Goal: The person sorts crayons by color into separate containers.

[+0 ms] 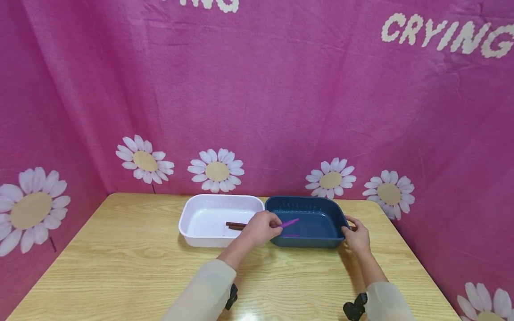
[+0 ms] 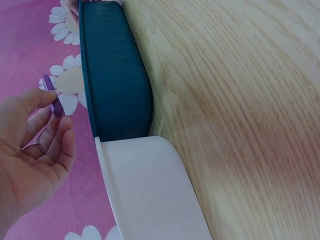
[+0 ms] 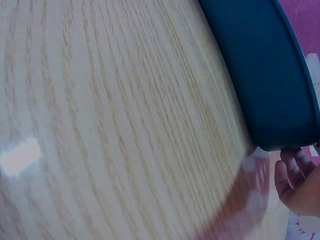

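My left hand [image 1: 263, 228] pinches a slim purple stick [image 1: 290, 222] between thumb and fingers, over the near left part of the dark blue basin [image 1: 307, 242]. In the left wrist view the stick [image 2: 52, 95] is held above the rim level, its exact kind unclear. Low in the basin shows another purple strip [image 1: 291, 235], which may be a second stick or a reflection. My right hand [image 1: 357, 235] grips the basin's right end, thumb at the rim. In the right wrist view its fingers curl against the outer wall.
A white basin [image 1: 192, 241] stands against the blue one's left side. Brown sticks [image 1: 236, 224] lie in it, partly hidden by my left hand. Both basins sit near the back of a wooden table [image 1: 132, 258], before a pink flowered curtain [image 1: 265, 102].
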Tool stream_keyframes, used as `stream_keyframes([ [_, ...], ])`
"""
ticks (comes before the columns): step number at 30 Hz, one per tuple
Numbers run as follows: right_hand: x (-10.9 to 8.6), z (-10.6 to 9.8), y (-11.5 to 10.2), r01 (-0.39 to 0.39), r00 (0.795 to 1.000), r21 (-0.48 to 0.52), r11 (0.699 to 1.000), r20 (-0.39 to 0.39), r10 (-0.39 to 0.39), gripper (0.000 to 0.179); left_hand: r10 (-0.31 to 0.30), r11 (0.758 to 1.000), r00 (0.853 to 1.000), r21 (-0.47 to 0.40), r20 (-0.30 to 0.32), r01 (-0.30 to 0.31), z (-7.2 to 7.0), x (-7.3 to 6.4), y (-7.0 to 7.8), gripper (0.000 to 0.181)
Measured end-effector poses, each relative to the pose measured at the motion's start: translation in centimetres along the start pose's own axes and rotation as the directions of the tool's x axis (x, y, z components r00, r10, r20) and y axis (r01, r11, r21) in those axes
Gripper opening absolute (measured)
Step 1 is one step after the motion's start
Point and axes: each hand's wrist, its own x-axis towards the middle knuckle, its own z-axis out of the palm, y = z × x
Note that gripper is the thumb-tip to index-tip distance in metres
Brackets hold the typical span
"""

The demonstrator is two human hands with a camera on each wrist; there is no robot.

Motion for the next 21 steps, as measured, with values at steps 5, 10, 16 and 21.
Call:
stream_keyframes([
  [5, 0.0, -0.1, -0.1, -0.002, 1.000, 0.000, 1.000, -0.002, 0.002, 0.044, -0.021, 1.000, 1.000, 0.011, 0.004, 0.021, 0.3, 0.4, 0.0, 0.015],
  [10, -0.1, -0.2, -0.1, -0.001, 1.000, -0.003, 1.000, 0.004, 0.001, 0.044, -0.049, 0.999, 0.999, 0.016, 0.018, 0.048, 0.7, 0.8, 0.0, 0.015],
  [16, -0.1, -0.3, -0.1, 0.000, 1.000, 0.001, 1.000, 0.009, 0.000, 0.044, -0.032, 0.999, 0.999, 0.025, 0.003, 0.032, 1.2, 1.2, -0.4, 0.014],
  [21, -0.1, -0.3, -0.2, 0.001, 1.000, 0.006, 1.000, 0.016, -0.002, 0.045, -0.079, 0.997, 0.997, 0.010, 0.012, 0.079, 1.2, 1.2, 0.0, 0.014],
])
